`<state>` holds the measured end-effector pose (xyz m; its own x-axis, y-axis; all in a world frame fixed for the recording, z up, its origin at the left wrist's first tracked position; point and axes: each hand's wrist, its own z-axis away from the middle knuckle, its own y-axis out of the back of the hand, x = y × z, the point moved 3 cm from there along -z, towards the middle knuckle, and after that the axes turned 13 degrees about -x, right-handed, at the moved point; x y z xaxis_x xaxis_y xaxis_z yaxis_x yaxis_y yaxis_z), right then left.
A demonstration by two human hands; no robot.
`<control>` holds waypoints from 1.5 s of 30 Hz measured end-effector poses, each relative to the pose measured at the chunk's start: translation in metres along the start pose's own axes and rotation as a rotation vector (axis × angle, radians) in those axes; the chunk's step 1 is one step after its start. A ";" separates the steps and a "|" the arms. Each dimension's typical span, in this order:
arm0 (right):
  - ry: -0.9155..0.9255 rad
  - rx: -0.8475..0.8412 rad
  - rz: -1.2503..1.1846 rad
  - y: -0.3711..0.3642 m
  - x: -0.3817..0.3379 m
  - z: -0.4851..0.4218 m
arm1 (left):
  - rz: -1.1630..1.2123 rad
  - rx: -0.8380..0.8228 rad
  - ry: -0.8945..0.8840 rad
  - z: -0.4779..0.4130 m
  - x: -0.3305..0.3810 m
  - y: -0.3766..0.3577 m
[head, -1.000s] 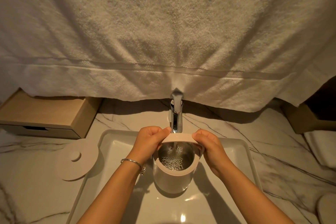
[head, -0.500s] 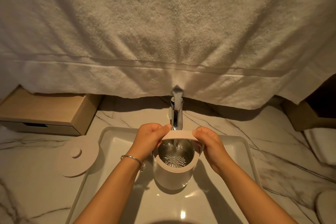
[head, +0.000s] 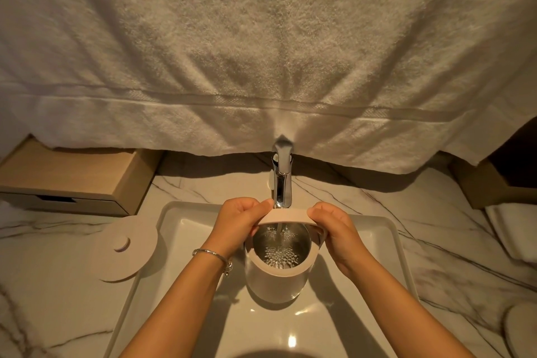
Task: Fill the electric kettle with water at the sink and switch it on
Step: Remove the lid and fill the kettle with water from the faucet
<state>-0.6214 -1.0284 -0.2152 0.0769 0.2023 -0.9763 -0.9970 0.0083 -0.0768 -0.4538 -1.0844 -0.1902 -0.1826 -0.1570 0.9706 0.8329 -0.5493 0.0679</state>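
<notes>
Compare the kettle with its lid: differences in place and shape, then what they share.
The kettle is gripped by the left hand and right hand in the sink; the lid lies untouched on the counter. The kettle is tall, taking water; the lid is a flat disc. Both are pale.

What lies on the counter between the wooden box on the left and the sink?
A round lid with a small knob lies flat on the marble counter, beside the left rim of the sink. The head view shows it.

Both your forearms point(head: 186, 299) bare, one piece of jewellery.
Thin silver bangle point(head: 209, 253) sits just behind your left hand point(head: 238, 222), a small charm cluster hanging off it.
</notes>
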 end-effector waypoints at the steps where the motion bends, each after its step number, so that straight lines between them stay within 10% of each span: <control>1: -0.002 0.003 -0.001 0.000 0.000 0.000 | 0.000 0.000 0.001 0.000 0.000 0.000; 45: 0.035 -0.016 -0.023 0.004 -0.003 -0.001 | 0.011 -0.008 -0.004 -0.004 0.004 0.000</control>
<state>-0.6252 -1.0296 -0.2123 0.1007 0.1674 -0.9807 -0.9947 -0.0035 -0.1027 -0.4568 -1.0878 -0.1873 -0.1710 -0.1598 0.9722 0.8306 -0.5541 0.0551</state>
